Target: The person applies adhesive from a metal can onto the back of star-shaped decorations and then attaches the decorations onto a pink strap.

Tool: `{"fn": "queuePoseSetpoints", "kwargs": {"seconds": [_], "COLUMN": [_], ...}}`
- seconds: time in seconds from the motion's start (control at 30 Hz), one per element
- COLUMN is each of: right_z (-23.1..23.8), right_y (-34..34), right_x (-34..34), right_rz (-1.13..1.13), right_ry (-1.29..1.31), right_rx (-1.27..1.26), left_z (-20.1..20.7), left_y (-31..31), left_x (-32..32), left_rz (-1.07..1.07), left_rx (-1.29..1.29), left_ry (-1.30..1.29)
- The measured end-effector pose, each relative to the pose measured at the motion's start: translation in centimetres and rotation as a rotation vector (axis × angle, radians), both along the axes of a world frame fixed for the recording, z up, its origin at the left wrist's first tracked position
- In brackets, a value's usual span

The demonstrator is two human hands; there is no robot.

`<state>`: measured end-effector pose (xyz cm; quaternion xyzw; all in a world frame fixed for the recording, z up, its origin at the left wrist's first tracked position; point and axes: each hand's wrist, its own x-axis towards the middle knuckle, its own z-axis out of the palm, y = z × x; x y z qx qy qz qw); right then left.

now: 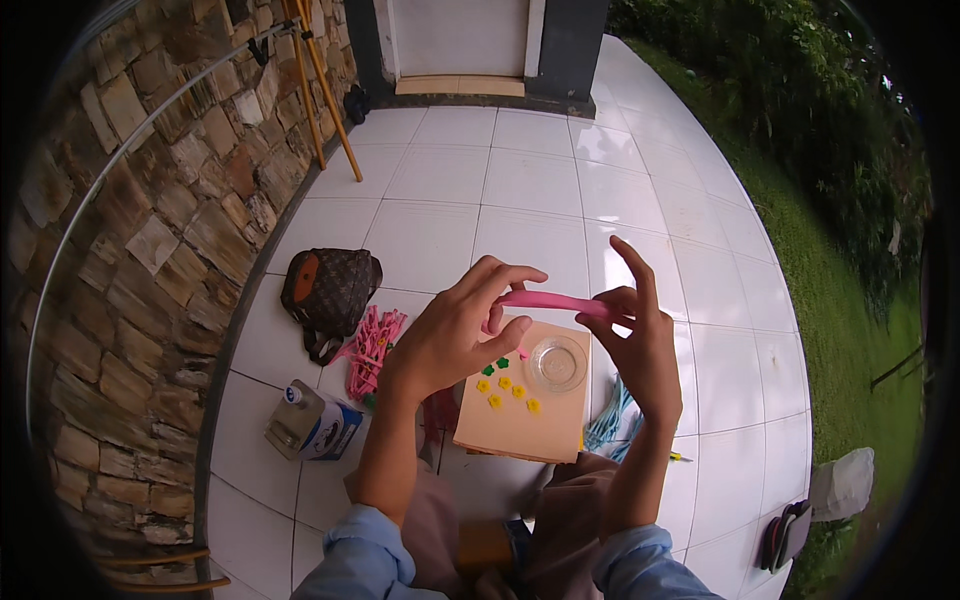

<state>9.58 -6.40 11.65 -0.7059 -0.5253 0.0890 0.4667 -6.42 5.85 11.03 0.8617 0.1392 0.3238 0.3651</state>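
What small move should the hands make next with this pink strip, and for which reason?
Probably lower the pink strip toward the near part of the tan board. The right hand pinches one end, the other end reaches the left hand, and the yellow flower-shaped pieces and glass dish leave that near part bare.

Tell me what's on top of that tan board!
I see a clear round dish, small yellow flower shapes and little green pieces. The left hand hides the far left corner of the tan board, so anything there can't be seen.
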Motion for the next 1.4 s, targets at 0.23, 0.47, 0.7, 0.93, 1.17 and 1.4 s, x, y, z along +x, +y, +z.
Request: {"fn": "queuePoseSetpoints", "kwargs": {"seconds": [0.23,0.47,0.7,0.93,1.17,1.4], "right_z": [2.1,0.3,0.9,1.8,1.5,0.9], "right_y": [-3.2,-3.8,-4.4,-5.9,-6.1,-5.9], "right_x": [0.0,0.7,0.0,-0.3,0.1,0.0], "right_rz": [0.091,-0.222,0.177,0.096,0.203,0.058], "right_ry": [-0.102,0.229,0.685,0.499,0.255,0.398], "right_rx": [0.496,0.459,0.472,0.753,0.918,0.889], "left_z": [-0.5,-0.8,-1.1,-1.5,-2.1,-2.6], "left_y": [0.1,-1.1,-2.0,-2.5,-2.3,-3.0], "left_x": [0.4,0.5,1.2,1.9,2.3,3.4], "left_rz": [0.192,0.268,0.244,0.094,0.064,-0.100], "left_rx": [0.208,0.070,0.139,0.343,0.287,-0.133], "left_ry": [-0.088,-0.220,-0.215,-0.287,-0.502,-0.209]}}
